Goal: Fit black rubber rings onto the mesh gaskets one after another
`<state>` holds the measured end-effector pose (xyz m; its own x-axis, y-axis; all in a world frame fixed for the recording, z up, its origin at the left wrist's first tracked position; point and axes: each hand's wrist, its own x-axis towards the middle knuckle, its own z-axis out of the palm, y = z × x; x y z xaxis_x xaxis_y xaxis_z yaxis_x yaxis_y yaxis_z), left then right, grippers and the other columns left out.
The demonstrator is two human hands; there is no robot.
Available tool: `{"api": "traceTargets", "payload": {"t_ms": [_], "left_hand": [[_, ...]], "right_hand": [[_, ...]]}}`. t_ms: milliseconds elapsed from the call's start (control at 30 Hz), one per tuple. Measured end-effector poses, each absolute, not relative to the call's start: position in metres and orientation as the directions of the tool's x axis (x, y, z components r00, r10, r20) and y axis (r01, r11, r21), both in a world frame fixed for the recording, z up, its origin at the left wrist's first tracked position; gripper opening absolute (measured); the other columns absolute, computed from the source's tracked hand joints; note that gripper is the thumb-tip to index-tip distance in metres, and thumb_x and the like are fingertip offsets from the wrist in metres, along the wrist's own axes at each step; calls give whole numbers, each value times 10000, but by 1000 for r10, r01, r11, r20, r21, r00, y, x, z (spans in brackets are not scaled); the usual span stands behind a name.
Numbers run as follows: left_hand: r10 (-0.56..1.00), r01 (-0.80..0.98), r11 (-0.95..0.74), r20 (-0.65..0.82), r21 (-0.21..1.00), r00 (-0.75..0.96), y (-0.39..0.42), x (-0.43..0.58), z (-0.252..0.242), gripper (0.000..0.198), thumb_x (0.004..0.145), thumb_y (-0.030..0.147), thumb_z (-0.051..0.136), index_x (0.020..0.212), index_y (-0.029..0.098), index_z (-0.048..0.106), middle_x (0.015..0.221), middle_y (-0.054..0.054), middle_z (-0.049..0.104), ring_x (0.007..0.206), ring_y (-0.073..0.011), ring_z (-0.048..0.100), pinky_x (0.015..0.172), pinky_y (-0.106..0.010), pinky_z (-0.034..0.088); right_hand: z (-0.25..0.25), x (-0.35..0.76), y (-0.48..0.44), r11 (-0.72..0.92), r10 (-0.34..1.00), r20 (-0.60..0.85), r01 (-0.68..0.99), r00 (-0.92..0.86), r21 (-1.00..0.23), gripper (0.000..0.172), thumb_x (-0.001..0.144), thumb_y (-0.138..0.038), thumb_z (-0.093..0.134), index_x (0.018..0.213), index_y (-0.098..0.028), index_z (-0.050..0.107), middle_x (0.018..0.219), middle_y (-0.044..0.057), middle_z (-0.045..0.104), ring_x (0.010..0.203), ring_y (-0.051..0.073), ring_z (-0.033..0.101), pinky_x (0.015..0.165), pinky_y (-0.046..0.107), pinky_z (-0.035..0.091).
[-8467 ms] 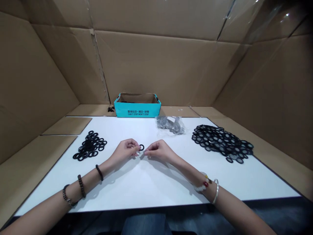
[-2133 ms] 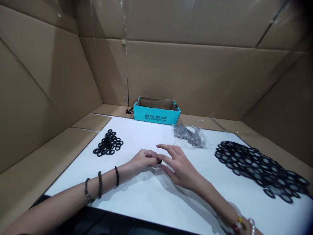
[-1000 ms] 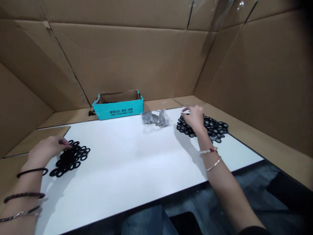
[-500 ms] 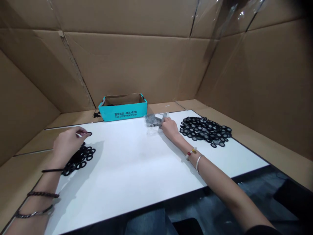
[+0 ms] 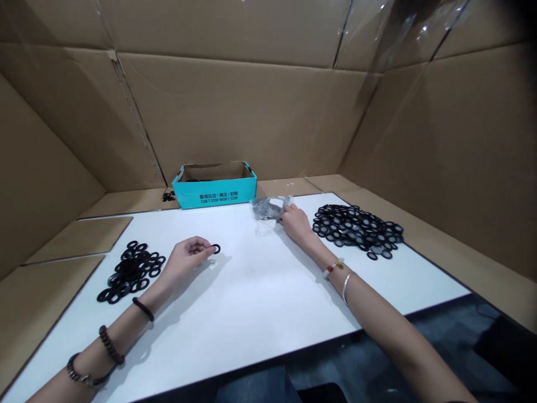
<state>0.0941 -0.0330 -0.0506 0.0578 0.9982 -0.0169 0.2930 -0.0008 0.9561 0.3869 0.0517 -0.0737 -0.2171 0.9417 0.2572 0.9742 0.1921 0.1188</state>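
Note:
My left hand (image 5: 191, 260) pinches a black ring (image 5: 216, 248) between thumb and fingertips, held up over the white tabletop. To its left lies a heap of loose black rings (image 5: 136, 268). At the far side of the table, the fingers of my right hand (image 5: 297, 221) are closed at the edge of a clear plastic bag (image 5: 266, 210) with dark grey contents. What those fingertips hold is hidden. Right of that hand spreads a large pile of black rings with grey centres (image 5: 356, 226).
A turquoise cardboard box (image 5: 218, 193) with dark things inside stands at the back. Beside it on the left is a small cluster of black pieces (image 5: 168, 196). Tall cardboard walls (image 5: 251, 112) surround the white table (image 5: 235, 319).
My left hand has moved right, away from the black ring heap, carrying one ring toward the table's middle. The right hand stays by the plastic bag. The view has shifted slightly.

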Motion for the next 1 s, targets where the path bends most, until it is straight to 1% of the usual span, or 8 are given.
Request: {"api": "traceTargets", "payload": {"t_ms": [100, 200, 333, 467, 567, 700, 1000], "left_hand": [[998, 251, 22, -36, 968, 52, -37, 97, -53, 306, 613, 397, 711, 713, 143, 574, 620, 6, 568, 531, -83, 481, 496, -190, 345], [996, 215, 69, -80, 974, 45, -38, 98, -54, 298, 614, 381, 715, 719, 142, 572, 624, 6, 571, 527, -76, 479, 487, -179, 337], [990, 154, 130, -137, 979, 39, -37, 98, -55, 293, 604, 361, 727, 717, 144, 566, 619, 14, 571, 508, -61, 467, 467, -163, 314], [987, 85, 142, -147, 986, 61, -37, 97, -60, 288, 601, 346, 731, 717, 140, 566, 611, 18, 566, 503, -56, 466, 465, -158, 307], [988, 82, 141, -146, 987, 58, -36, 98, -61, 288, 591, 336, 736, 708, 132, 570, 596, 17, 562, 481, -53, 456, 451, -162, 293], [986, 70, 153, -157, 986, 53, -37, 100, -60, 295, 576, 337, 742, 703, 134, 568, 584, 20, 559, 487, -64, 479, 454, -166, 303], [988, 92, 133, -139, 987, 70, -37, 99, -61, 283, 592, 337, 735, 699, 133, 570, 568, 26, 548, 476, -54, 455, 454, -165, 293]], "right_hand": [[-75, 387, 52, 210, 933, 266, 968, -240, 138, 263, 855, -122, 409, 836, -84, 669, 980, 177, 585, 978, 257, 441, 751, 324, 339], [-75, 387, 53, 197, 927, 294, 970, -232, 145, 285, 864, -109, 377, 853, -87, 662, 979, 170, 584, 956, 250, 442, 746, 325, 332], [-74, 389, 53, 164, 922, 330, 976, -202, 141, 296, 875, -120, 354, 898, -82, 646, 983, 164, 580, 941, 249, 438, 736, 322, 333], [-73, 391, 50, 168, 924, 326, 977, -202, 130, 280, 869, -141, 381, 863, -104, 658, 956, 148, 594, 901, 239, 451, 703, 306, 339], [-73, 390, 49, 192, 923, 313, 973, -223, 127, 253, 860, -182, 429, 845, -110, 671, 945, 148, 599, 906, 244, 460, 697, 301, 342], [-74, 388, 48, 205, 926, 295, 970, -237, 133, 232, 838, -202, 474, 835, -102, 682, 949, 158, 600, 929, 256, 467, 715, 310, 348], [-79, 383, 49, 229, 926, 271, 962, -263, 151, 282, 842, -112, 402, 834, -78, 682, 942, 170, 600, 938, 252, 469, 755, 320, 350]]}}
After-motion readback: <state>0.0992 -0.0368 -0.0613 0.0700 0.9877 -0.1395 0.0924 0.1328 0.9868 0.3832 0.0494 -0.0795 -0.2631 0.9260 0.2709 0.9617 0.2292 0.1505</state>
